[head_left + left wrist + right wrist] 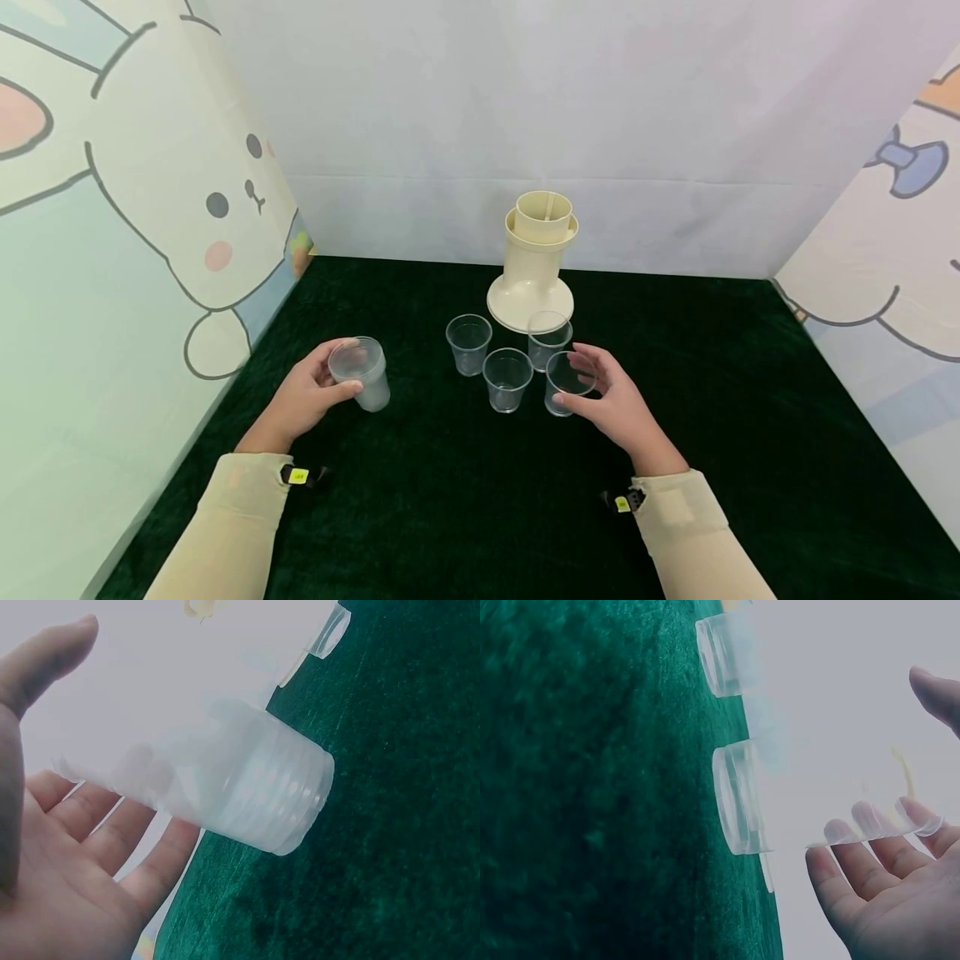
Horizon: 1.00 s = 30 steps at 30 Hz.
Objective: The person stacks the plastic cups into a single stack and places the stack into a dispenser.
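In the head view, my left hand (309,390) holds a stack of nested clear plastic cups (372,385) at the left, thumb on the near side and fingers round the far side. Stacked bases show as ridges on the cup stack (281,787) in the left wrist view. My right hand (611,400) grips one clear plastic cup (558,387), with fingers behind it and the thumb in front. Near that cup stand three more single cups: one at the left (470,354), one in the middle (506,387) and one at the back (542,354). Glare hides the cups' upper parts in both wrist views.
A cream plastic stand (531,267) with a round base and a tube-like top stands behind the cups. Dark green cloth (450,508) covers the table. A white backdrop (420,108) rises at the back, and cartoon-printed panels (172,192) flank the sides.
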Motion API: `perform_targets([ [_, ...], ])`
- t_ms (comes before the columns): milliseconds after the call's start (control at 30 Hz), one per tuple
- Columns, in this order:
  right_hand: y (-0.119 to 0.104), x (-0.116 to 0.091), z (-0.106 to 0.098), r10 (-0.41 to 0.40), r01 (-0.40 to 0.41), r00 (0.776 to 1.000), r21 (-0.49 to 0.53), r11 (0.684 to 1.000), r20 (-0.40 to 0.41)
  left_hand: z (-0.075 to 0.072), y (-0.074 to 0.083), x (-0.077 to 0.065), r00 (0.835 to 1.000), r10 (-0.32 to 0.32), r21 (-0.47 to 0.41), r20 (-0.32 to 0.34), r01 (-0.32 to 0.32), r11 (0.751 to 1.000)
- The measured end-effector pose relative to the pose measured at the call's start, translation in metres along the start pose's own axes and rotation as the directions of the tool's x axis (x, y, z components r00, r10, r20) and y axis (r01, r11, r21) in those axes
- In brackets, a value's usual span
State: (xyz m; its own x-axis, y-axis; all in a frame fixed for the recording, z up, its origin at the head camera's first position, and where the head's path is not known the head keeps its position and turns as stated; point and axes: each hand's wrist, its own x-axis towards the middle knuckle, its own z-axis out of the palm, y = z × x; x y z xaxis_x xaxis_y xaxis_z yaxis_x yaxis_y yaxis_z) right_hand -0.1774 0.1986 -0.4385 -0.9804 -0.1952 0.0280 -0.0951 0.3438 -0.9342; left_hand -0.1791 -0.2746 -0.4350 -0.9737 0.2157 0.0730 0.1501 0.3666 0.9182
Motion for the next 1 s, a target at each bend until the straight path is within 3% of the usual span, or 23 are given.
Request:
perform_targets([
  [1000,-0.0058,0.0005,0.0016,0.022,-0.022,1.0,-0.015,1.0,-0.014,0.0,0.0004,-0.0004,1.0,0.005,-0.004,0.002,-0.005,1.0],
])
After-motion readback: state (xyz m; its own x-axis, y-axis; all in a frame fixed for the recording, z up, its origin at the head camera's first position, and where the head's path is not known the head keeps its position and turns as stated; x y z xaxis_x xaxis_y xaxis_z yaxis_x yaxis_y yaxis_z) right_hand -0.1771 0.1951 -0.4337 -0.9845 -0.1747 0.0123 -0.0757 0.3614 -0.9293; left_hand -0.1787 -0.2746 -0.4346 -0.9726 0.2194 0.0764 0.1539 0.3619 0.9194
